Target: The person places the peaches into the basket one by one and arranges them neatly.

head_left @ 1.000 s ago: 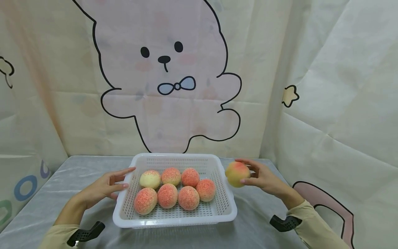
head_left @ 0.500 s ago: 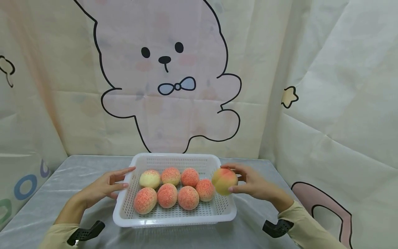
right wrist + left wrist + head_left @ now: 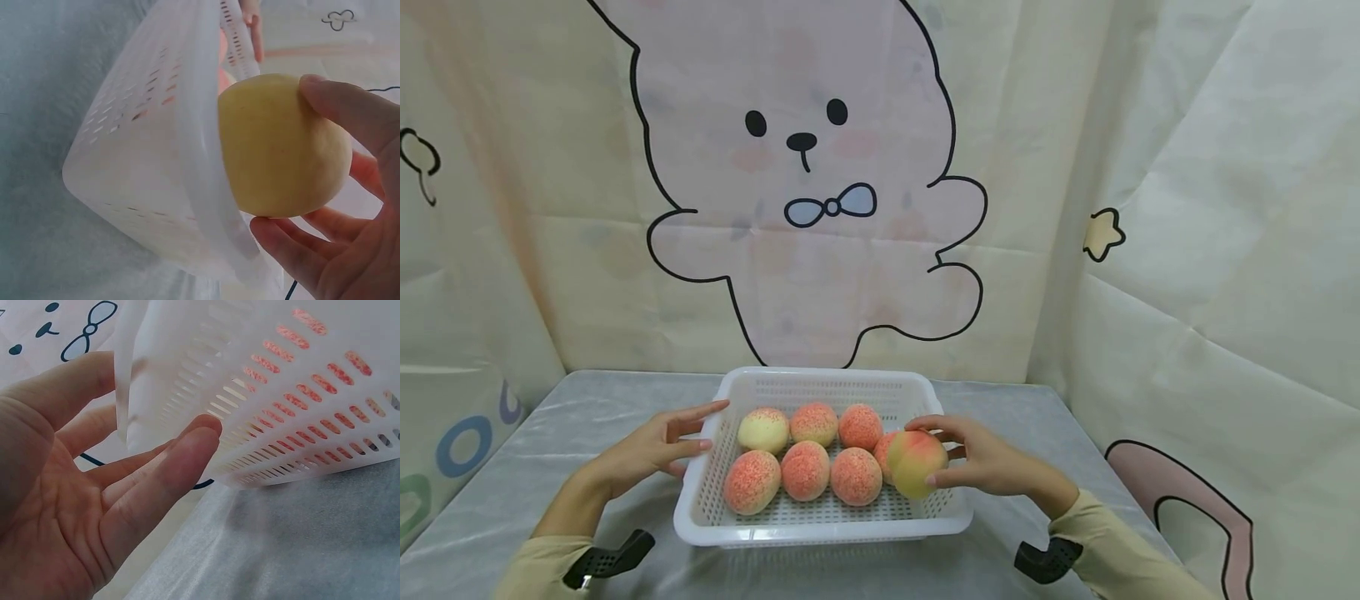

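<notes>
A white slotted basket sits on the grey table and holds several pink-and-yellow peaches. My right hand grips another peach just over the basket's right rim; in the right wrist view this peach shows its yellow side beside the basket wall. My left hand rests with straight fingers against the basket's left wall. In the left wrist view its fingers touch the slotted basket side.
Cloth backdrops with a cartoon bunny close off the back and both sides of the table. Bare grey table surface lies left of the basket and in front of it.
My right hand has carried the peach leftward from beside the basket's right side to over its right rim, and lower. The left hand has stayed against the basket.
</notes>
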Demonstrator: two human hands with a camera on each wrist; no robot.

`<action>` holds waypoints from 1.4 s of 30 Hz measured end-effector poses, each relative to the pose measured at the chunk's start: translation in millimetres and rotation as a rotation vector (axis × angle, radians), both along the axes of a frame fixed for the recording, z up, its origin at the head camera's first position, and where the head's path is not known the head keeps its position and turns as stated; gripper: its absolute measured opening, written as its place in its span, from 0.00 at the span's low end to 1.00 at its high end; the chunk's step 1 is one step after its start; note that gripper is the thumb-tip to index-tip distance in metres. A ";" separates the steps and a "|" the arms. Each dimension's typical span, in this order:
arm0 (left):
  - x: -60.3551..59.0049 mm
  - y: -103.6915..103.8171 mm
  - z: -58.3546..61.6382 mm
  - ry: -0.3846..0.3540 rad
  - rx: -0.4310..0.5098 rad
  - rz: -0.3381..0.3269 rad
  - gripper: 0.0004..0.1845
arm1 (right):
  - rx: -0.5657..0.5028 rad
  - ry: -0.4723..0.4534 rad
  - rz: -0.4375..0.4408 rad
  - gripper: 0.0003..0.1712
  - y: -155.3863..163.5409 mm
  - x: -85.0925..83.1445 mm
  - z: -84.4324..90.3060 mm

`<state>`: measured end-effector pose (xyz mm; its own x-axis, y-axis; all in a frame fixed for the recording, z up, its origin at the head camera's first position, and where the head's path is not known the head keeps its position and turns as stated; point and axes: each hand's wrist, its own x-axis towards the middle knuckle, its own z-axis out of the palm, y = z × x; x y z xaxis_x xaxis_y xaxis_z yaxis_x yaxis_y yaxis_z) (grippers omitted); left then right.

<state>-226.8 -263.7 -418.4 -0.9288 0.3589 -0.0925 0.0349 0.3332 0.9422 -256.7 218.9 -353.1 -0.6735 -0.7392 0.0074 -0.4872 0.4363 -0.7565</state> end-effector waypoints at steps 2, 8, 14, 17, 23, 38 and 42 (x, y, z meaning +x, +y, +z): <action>-0.2 -0.2 -0.4 0.002 0.005 -0.005 0.38 | 0.018 -0.009 0.006 0.35 -2.5 0.3 -0.6; -1.5 -1.2 -2.3 0.004 0.021 -0.012 0.38 | 0.052 -0.024 0.042 0.34 -9.8 1.3 -0.8; -1.1 -2.8 -2.2 0.007 0.033 -0.037 0.38 | 0.125 -0.005 0.072 0.36 -16.0 3.6 -2.2; -1.4 -3.6 -2.3 0.005 0.037 -0.051 0.38 | 0.153 -0.007 0.091 0.35 -18.6 4.0 -3.4; -2.4 -4.0 -3.0 0.004 0.038 -0.057 0.38 | 0.224 0.024 0.127 0.35 -22.6 2.8 -4.6; -1.9 -1.0 -4.5 -0.002 -0.001 -0.029 0.37 | 0.227 -0.019 0.159 0.34 -25.3 -0.7 -8.1; -0.9 -1.1 -4.5 0.001 -0.008 -0.022 0.37 | 0.227 -0.029 0.154 0.35 -26.0 -0.9 -9.3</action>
<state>-227.7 -264.8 -422.9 -0.9209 0.3781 -0.0949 0.0427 0.3398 0.9395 -257.6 192.9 -362.5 -0.5501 -0.8138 -0.1875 -0.5408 0.5182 -0.6626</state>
